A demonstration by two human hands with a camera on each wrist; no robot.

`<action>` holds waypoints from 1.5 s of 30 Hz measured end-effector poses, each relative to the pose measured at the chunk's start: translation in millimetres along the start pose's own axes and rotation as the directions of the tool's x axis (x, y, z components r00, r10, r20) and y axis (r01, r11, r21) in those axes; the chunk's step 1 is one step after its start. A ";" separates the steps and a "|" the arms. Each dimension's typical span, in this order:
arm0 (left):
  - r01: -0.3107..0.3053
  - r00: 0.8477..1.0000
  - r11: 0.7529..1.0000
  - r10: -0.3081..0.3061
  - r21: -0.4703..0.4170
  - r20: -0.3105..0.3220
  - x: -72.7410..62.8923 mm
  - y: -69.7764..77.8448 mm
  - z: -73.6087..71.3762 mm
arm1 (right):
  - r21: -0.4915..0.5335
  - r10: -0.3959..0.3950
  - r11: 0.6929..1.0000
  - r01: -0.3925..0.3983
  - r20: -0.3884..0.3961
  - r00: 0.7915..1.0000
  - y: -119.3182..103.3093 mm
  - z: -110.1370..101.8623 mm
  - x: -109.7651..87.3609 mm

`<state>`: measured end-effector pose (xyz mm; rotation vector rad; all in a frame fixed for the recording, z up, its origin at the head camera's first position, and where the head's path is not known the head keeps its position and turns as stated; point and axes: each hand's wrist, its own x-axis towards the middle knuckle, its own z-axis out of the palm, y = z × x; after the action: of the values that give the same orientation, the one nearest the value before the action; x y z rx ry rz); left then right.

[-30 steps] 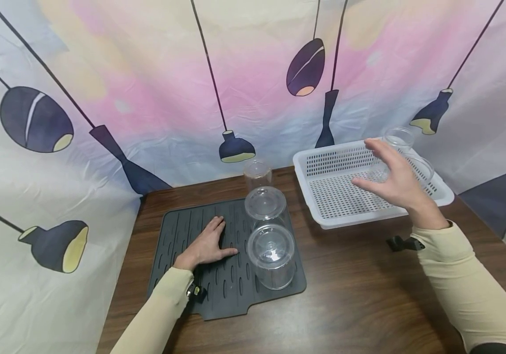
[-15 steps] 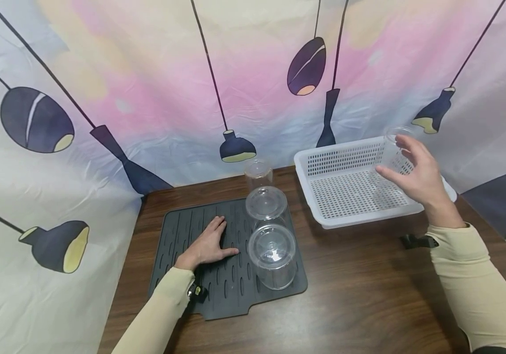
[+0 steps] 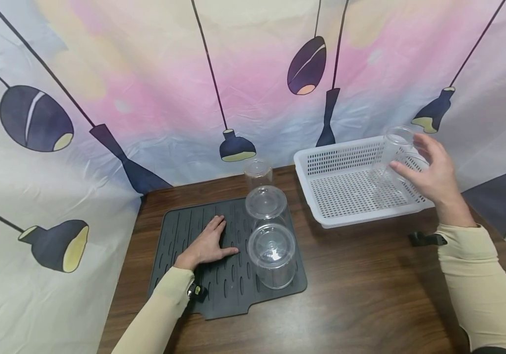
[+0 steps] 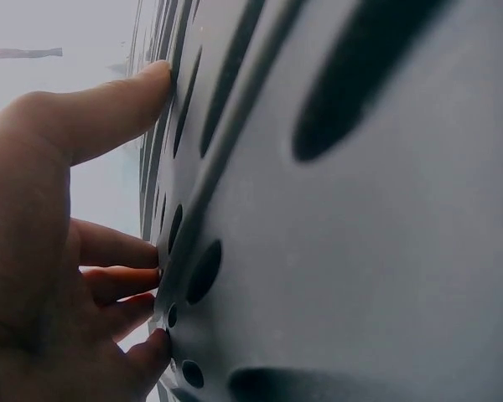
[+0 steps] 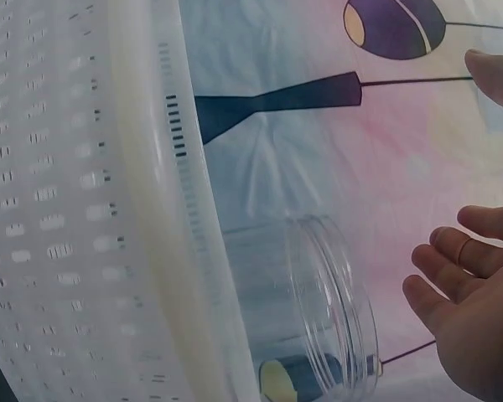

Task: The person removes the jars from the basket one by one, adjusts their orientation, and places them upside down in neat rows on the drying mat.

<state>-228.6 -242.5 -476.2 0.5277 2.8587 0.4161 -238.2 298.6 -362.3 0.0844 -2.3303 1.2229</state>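
A clear jar [image 3: 392,154] is stood in the white perforated basket [image 3: 316,216], its ridged rim raised above the wall; 2 transparent jars [image 3: 275,268] are set along a flat, dark-gray drying mat [image 3: 230,290].

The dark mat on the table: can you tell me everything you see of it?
The mat is dark grey, rubbery-looking and roughly rectangular, with rounded corners and a lip jutting from its near edge. Narrow marks, slots or ridges, pattern its surface. It lies flat on the table. The left hand rests on it, and the nearest clear jar stands on its right side.
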 end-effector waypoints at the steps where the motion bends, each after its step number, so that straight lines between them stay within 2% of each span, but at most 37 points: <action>1: -0.001 1.000 1.000 0.001 -0.001 -0.001 0.1 -0.1 0.0 | -0.003 0.006 1.000 -0.006 -0.004 1.000 1.2 -0.9 0.5; 13: -0.007 1.000 1.000 0.007 -0.006 -0.001 2.6 -1.8 1.3 | -0.077 0.059 0.995 -0.062 -0.049 0.997 18.9 -9.2 3.8; 24: -0.012 1.000 1.000 0.012 -0.015 -0.004 0.7 -1.4 2.2 | -0.094 0.121 0.988 -0.126 -0.061 0.991 30.6 -12.2 0.8; 29: -0.011 1.000 1.000 0.011 -0.009 -0.004 2.0 -2.0 2.6 | -0.114 0.181 0.976 -0.183 -0.027 0.983 41.5 -13.6 -1.1; 34: -0.014 1.000 1.000 0.014 -0.007 -0.012 2.4 -3.0 2.6 | -0.076 0.259 0.964 -0.254 0.055 0.964 51.0 -12.0 -4.6; 45: -0.010 1.000 1.000 0.010 -0.012 -0.014 2.2 -3.4 3.2 | -0.049 0.300 0.954 -0.296 0.126 0.946 61.5 -10.5 -10.1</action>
<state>-230.8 -244.0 -480.6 0.5389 2.8664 0.4395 -242.3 341.6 -408.5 -0.2124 -2.5439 1.3607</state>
